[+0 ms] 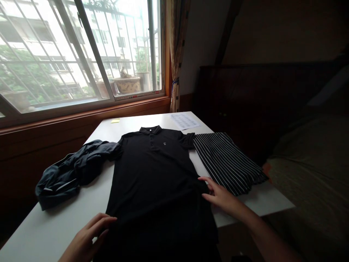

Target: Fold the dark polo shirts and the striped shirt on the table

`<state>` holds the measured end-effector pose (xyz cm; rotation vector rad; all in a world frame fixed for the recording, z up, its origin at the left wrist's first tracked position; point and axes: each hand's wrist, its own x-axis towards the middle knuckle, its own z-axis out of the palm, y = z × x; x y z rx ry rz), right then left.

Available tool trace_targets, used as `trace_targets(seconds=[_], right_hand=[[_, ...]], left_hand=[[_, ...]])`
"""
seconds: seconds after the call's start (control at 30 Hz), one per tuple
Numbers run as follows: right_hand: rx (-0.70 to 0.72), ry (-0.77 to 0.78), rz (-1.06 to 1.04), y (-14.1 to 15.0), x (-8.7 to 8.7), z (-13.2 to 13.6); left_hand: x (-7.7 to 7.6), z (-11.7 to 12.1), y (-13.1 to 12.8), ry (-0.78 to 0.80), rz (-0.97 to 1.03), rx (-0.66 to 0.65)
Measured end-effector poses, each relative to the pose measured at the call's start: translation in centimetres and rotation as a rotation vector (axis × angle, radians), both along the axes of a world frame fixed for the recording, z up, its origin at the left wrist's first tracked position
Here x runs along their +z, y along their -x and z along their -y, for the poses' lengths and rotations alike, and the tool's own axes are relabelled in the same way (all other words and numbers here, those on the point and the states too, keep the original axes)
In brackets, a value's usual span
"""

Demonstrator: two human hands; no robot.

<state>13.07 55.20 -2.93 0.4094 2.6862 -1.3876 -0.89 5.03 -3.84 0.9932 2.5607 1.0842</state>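
Note:
A black short-sleeved polo shirt lies spread front side up on the white table, collar at the far end, a small light logo on its chest. My left hand is at the shirt's lower left edge. Its fingers reach out over the cloth, thumb lower down and apart from them. Along the right side edge, my right hand touches the shirt with index finger and thumb spread. The shirt's bottom part runs into dark shadow near me, so its hem is hard to make out.
A crumpled dark garment with white trim lies left of the shirt. Black-and-white striped fabric rests at the right. A printed paper and a yellow note sit at the far end, below a barred window.

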Motion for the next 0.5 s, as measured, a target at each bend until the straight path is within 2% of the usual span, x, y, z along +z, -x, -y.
trace_targets(seconds=[0.1, 0.23, 0.3, 0.4, 0.5], right_hand=[[0.019, -0.213, -0.044, -0.9, -0.1, -0.3], [0.041, -0.433, -0.203, -1.5, 1.0, 0.4], [0.148, -0.467, -0.252, -1.4, 2.1, 1.4], [0.378, -0.442, -0.190, -0.9, 3.3, 2.9], [0.461, -0.453, -0.092, -0.6, 3.5, 3.7]], left_hand=[[-0.3, 0.9, -0.2, 0.070, -0.150, -0.036], [1.0, 0.0, -1.0, 0.161, -0.369, -0.193], [2.0, -1.3, -1.6, 0.187, -0.473, -0.289], [3.1, -3.5, -2.3, 0.209, -0.586, -0.392], [3.3, -4.5, -2.4, 0.245, -0.598, -0.433]])
